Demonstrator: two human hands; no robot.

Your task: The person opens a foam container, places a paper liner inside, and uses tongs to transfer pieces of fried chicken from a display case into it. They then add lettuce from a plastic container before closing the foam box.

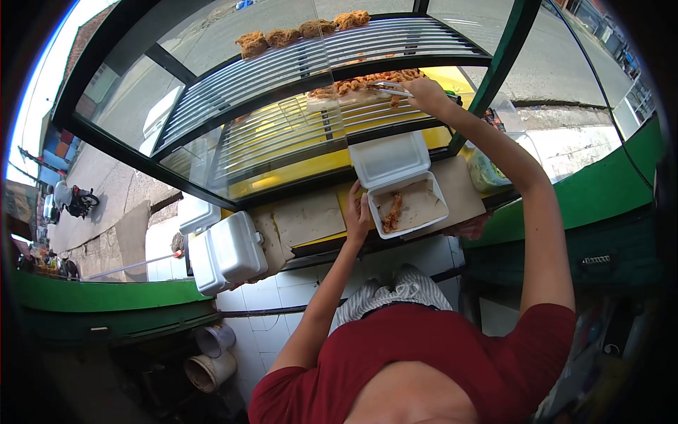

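Note:
My right hand is closed around metal tongs, reaching into the lower shelf of a glass display case. The tongs' tips are at a heap of small fried pieces on paper. Below the case, an opened white foam food box has its lid folded back. Brown paper lines the box, and a few fried pieces lie on its left side. My left hand grips the box's left edge near the hinge.
Several fried chicken pieces sit on the case's upper rack. Closed foam boxes are stacked left on the counter, beside brown paper sheets. A bag of greens stands right. The case's dark green post rises beside my right forearm.

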